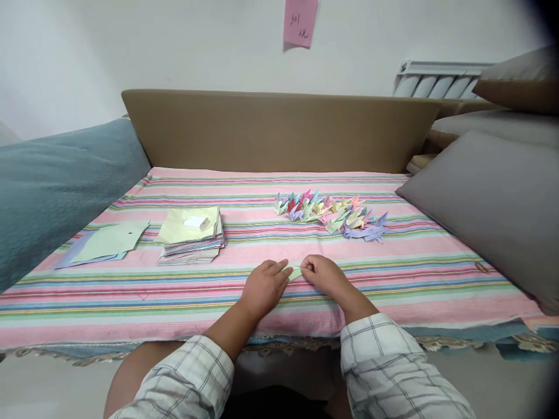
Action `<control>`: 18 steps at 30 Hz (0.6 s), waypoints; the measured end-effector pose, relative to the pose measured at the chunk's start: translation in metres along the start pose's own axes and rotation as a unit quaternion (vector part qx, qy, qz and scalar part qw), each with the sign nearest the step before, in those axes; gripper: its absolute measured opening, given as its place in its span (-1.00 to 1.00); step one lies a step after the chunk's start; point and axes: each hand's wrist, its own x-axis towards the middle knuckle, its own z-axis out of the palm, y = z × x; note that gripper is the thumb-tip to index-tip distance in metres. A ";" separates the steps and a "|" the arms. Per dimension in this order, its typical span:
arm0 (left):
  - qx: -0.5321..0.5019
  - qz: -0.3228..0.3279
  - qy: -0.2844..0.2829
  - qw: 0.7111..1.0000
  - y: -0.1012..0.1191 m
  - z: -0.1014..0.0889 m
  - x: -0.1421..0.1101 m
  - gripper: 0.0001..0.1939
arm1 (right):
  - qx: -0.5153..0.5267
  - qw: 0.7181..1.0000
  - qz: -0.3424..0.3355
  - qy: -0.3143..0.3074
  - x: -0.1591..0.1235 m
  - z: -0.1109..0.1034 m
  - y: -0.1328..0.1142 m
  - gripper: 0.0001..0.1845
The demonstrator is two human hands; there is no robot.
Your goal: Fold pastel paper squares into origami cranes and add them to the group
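Observation:
A small folded strip of pale green origami paper (pixel 295 273) lies low over the striped cloth, between my two hands. My left hand (pixel 267 284) rests on its left end, fingers pressed down and closed on it. At the right end my right hand (pixel 324 274) pinches the paper between thumb and fingertips. Parts of the paper are hidden under the fingers. Beyond my hands sits a cluster of folded paper cranes (pixel 334 212) in many colours. To the left stands a stack of square paper sheets (pixel 192 247) with a small white block (pixel 196 223) on top.
Loose green and purple sheets (pixel 107 241) lie at the far left beside a blue cushion (pixel 70 186). A brown backrest (pixel 279 134) closes off the back. Grey pillows (pixel 489 209) are at the right. A small brown object (pixel 482 267) lies on the striped cloth (pixel 406 302).

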 end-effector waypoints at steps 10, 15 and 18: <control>-0.001 -0.011 0.009 1.000 0.000 0.003 -0.002 -0.72 | 0.019 1.000 -0.001 -0.009 0.005 0.000 0.005 -0.50; -0.002 -0.013 0.011 1.000 0.000 0.003 -0.002 -0.71 | 0.021 1.000 0.005 0.004 0.008 0.004 0.005 -0.53; -0.003 -0.014 0.013 1.000 0.000 0.002 -0.002 -0.71 | 0.018 1.000 0.001 0.003 0.010 0.006 0.005 -0.59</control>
